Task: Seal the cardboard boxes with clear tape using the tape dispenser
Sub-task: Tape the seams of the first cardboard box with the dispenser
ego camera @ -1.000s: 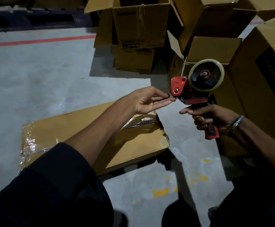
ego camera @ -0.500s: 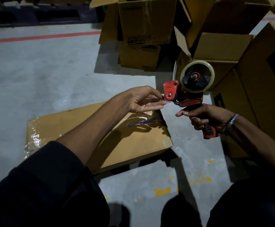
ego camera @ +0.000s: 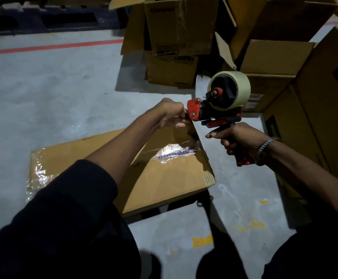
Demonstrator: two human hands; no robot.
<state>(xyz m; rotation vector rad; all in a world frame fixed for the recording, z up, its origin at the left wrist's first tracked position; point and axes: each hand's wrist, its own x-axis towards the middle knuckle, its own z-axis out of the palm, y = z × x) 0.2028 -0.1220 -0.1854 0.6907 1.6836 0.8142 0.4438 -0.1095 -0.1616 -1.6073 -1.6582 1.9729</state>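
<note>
Head view: tape dispenser [ego camera: 217, 109] held in mid-air above the far right corner of the flat cardboard box [ego camera: 164, 174] on the concrete floor [ego camera: 53, 93], well short of the stacked boxes [ego camera: 184, 47] behind. Right hand [ego camera: 238, 139] clenched round the red pistol handle, index finger extended forward under the body. Left hand [ego camera: 172, 115] curled at the red front plate, apparently pinching the free tape end; tape itself too clear to confirm, so exact contact cannot be told. Tape roll [ego camera: 229, 90] seated on the hub, roll axis roughly horizontal and angled toward the camera. Dispenser long axis running from handle at lower right to front plate at upper left; nose pointing left, toward the left hand, and slightly down at the box. Box lying flat, long axis left to right, glossy tape already across its left end and printed centre. Likely faults from here: tape end slipping from the pinch and snapping back onto the roll, caused by a weak hold; tape folding onto itself if drawn off at an angle; fingertip contact with the serrated cutter near the front plate; crooked seam if the nose lands off the flap joint.
</note>
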